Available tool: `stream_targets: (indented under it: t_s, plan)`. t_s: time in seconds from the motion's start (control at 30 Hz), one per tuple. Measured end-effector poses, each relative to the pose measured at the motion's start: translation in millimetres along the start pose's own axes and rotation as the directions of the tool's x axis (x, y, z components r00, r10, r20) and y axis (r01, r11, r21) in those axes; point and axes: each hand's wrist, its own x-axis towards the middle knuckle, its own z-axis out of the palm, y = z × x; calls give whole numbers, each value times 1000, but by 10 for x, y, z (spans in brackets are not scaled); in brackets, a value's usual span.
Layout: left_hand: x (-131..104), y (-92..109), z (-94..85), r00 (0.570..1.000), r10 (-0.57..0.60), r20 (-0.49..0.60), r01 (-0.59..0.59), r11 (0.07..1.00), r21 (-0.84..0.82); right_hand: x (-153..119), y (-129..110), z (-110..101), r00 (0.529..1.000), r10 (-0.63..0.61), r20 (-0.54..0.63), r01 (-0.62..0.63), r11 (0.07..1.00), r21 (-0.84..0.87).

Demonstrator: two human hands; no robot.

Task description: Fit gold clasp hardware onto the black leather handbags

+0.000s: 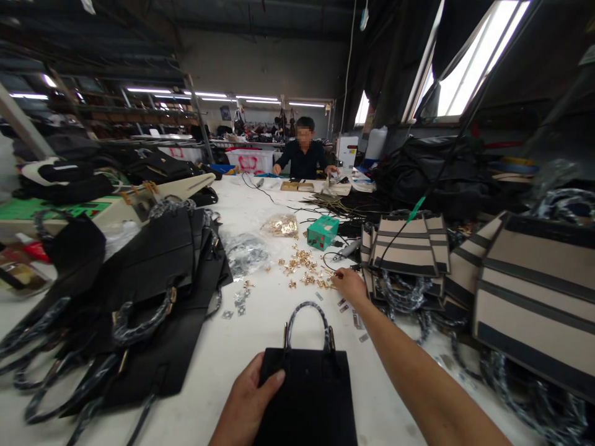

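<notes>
Reaching to the right edge of the gold fittings (304, 263), mid-frame, the right hand (352, 287) is seen small; whether its fingers are closed on one cannot be told. At bottom centre, the bag (309, 396) is clamped at its left edge by the left hand's (246, 399) fingers, its handle (307, 304) pointed up the surface (223, 365) towards the fittings.

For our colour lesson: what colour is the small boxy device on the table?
The boxy device is teal green, clearest in the head view.
</notes>
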Motion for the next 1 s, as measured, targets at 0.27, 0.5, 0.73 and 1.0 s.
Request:
stream_targets:
  t_s: [0.27,0.5,0.73,1.0]
  plan:
    - [158,182,-84,1000,0,-12,0,1000,25,-465,-298,-341,990,-137,-12,132,920,369]
    - [533,139,-290,979,149,-136,-107,955,277,-1356,-854,-348,957,-240,165,-3,557,830]
    - [501,-73,-216,745,584,-322,-278,711,646,-1642,-939,398,877,-340,340,-117,536,836]
    - [367,-184,-208,857,462,-228,-267,777,570,-1681,-897,337,884,-373,282,34,653,757]
